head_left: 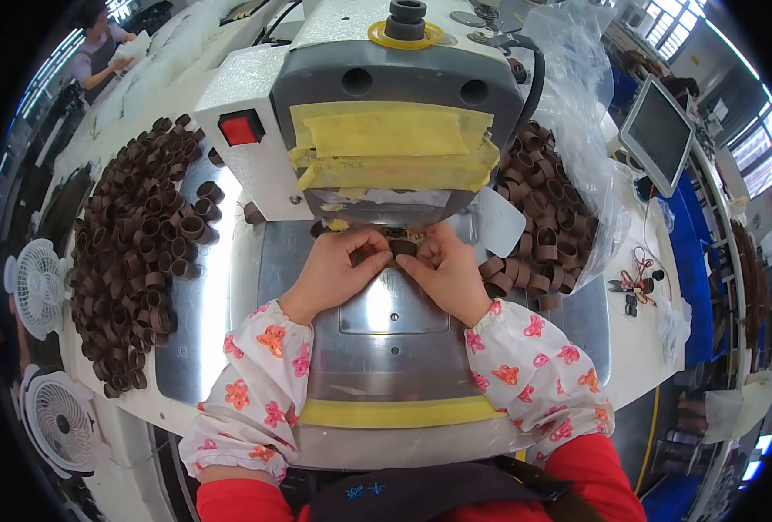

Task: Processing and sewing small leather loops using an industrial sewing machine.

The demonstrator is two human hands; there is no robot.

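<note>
A small dark brown band ring (403, 248) sits under the front of the machine head, between my fingertips. My left hand (341, 268) pinches its left side with thumb and forefinger. From the other side, my right hand (449, 271) grips it with thumb and fingers closed. Both hands rest close to the metal work plate (393, 309). Right above them is the grey and white machine head (395, 78), with yellow tape (395, 130) across its front. The part of the machine just behind the ring is mostly hidden by my fingers.
Brown rings are heaped at the left (134, 252) and right (547, 209). Clear plastic sheeting (569, 70) lies by the right heap. Further right stand a screen (657, 135) and small snips (623, 285). Two white fans (60, 418) are at the left edge. Another person (99, 52) works far left.
</note>
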